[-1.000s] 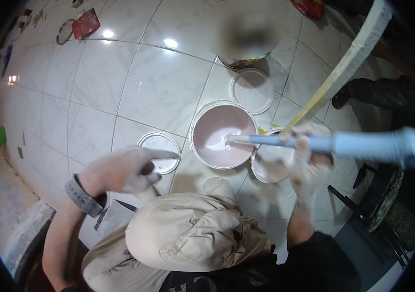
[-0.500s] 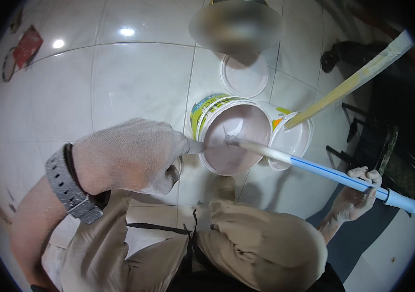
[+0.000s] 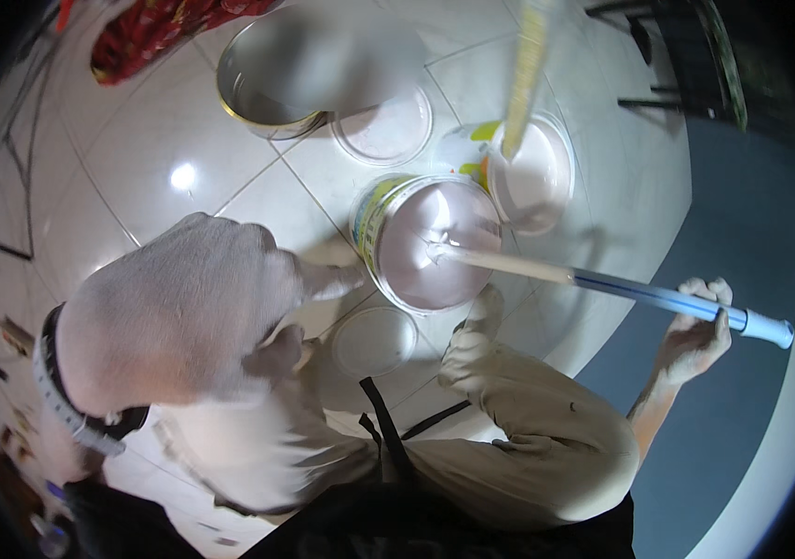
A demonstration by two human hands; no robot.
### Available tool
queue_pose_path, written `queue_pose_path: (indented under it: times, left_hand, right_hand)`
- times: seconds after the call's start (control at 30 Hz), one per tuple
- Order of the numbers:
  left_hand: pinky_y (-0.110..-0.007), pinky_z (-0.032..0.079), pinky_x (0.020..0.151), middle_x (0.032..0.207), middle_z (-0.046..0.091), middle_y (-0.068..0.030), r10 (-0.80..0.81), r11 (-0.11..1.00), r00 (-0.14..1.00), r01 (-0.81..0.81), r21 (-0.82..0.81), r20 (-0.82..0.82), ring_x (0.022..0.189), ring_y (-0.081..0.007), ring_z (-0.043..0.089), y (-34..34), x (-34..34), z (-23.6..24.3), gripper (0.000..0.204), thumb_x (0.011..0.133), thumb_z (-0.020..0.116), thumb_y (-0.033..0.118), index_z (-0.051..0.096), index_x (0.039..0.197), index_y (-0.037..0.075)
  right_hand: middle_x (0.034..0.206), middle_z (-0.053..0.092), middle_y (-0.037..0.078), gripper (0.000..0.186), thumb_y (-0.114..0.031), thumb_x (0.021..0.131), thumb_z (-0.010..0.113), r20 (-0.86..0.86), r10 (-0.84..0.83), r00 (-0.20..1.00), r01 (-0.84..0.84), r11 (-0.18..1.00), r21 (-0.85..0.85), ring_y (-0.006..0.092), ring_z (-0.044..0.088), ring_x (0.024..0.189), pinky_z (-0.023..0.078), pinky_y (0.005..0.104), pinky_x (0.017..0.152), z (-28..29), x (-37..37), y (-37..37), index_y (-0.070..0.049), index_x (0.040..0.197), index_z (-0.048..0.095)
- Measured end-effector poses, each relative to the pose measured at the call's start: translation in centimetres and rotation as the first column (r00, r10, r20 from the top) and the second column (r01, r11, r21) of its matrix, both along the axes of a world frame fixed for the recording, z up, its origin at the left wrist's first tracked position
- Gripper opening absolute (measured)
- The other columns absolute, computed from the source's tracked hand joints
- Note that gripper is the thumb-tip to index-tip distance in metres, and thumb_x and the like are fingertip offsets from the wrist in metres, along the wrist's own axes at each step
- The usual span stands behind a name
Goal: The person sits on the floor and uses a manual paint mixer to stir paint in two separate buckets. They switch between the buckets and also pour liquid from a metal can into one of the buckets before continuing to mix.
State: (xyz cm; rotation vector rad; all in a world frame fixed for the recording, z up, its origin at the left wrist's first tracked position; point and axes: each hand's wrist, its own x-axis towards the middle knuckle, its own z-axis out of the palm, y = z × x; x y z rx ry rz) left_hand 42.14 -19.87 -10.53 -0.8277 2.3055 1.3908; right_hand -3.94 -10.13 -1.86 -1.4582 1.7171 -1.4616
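Note:
A bucket of pale pinkish paint (image 3: 421, 279) stands in front of me, with the lower end of a long stirring pole (image 3: 523, 265) in it. My right hand (image 3: 693, 331) grips the blue upper part of that pole near its ridged end. My left hand (image 3: 197, 307), coated in pale dust, hangs large in the foreground left of the bucket, index finger stretched toward its rim and thumb apart, with nothing visible in it. A second, smaller bucket (image 3: 539, 196) sits behind at right, a yellowish stick (image 3: 524, 65) standing in it.
A round lid (image 3: 374, 340) lies below the paint bucket and another (image 3: 383, 130) behind it. At the back are an open metal can (image 3: 267, 121), partly blurred, and red patterned fabric (image 3: 136, 42). Dark metal furniture (image 3: 714, 84) stands top right, a thin black frame (image 3: 6, 224) at left.
The view has swung, shifting buckets and floor. My right hand and the pole's upper end moved down and right, then slightly up. My left hand has come up larger in view.

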Motion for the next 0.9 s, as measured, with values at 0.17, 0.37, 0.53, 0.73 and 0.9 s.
queue_pose_path:
  times: [0.17, 0.37, 0.53, 0.73, 0.9]
  left_hand:
    - [-0.034, 0.041, 0.051, 0.05, 0.047, -0.0093, 0.035, 0.983, 0.988, -0.006, 0.183, -0.154, 0.044, -0.0172, 0.045, -3.4, -2.9, -4.2, 0.054, 0.082, 0.056, 0.007, 0.061, 0.135, 0.007]
    - [-0.03, 0.034, 0.051, 0.055, 0.037, -0.0025, 0.079, 0.928, 0.988, -0.024, 0.371, -0.134, 0.051, -0.0091, 0.033, -2.9, -7.3, -8.6, 0.057, 0.082, 0.052, 0.005, 0.06, 0.138, 0.01]
    - [-0.028, 0.033, 0.05, 0.056, 0.036, -0.0001, 0.157, 0.933, 0.982, -0.114, 0.342, -0.101, 0.052, -0.0074, 0.033, 2.3, -8.2, -9.6, 0.064, 0.082, 0.052, 0.003, 0.054, 0.145, 0.015]
    - [-0.03, 0.036, 0.053, 0.056, 0.036, -0.0016, 0.093, 0.976, 0.991, -0.073, 0.206, -0.091, 0.052, -0.0108, 0.034, 5.5, -8.1, -9.6, 0.071, 0.088, 0.053, 0.004, 0.036, 0.155, 0.017]
    - [-0.033, 0.039, 0.055, 0.057, 0.04, -0.0072, 0.095, 0.971, 0.976, -0.046, 0.236, -0.197, 0.052, -0.0141, 0.039, 7.3, -7.4, -8.9, 0.07, 0.088, 0.056, 0.006, 0.032, 0.155, 0.005]
  right_hand:
    - [0.103, 0.056, 0.011, 0.043, -0.035, 0.097, 0.05, -0.001, -0.104, 0.995, 0.103, 0.985, 0.139, 0.0312, 0.063, 0.104, 0.047, 0.0423, 0.098, -1.0, 0.8, 2.8, 0.002, 0.117, 0.055]
    - [0.104, 0.068, 0.018, 0.032, -0.026, 0.098, 0.04, -0.108, 0.033, 0.994, -0.006, 0.971, 0.24, 0.0316, 0.067, 0.103, 0.047, 0.0455, 0.101, -2.2, 0.9, 4.7, -0.001, 0.11, 0.056]
    - [0.104, 0.07, 0.023, 0.034, -0.028, 0.102, 0.038, -0.206, 0.049, 0.977, -0.02, 0.99, 0.138, 0.0303, 0.068, 0.102, 0.048, 0.048, 0.1, -3.2, 2.9, 8.6, -0.002, 0.112, 0.056]
    - [0.098, 0.07, 0.02, 0.045, -0.039, 0.106, 0.037, -0.357, -0.04, 0.933, 0.079, 0.992, 0.095, 0.0233, 0.068, 0.094, 0.052, 0.0422, 0.093, -4.6, 6.2, 10.5, -0.001, 0.101, 0.062]
    - [0.092, 0.071, 0.016, 0.035, -0.03, 0.105, 0.045, -0.326, 0.025, 0.945, 0.002, 0.997, 0.083, 0.0133, 0.059, 0.07, 0.05, 0.0274, 0.072, -4.0, 8.0, 10.8, 0.002, 0.104, 0.06]
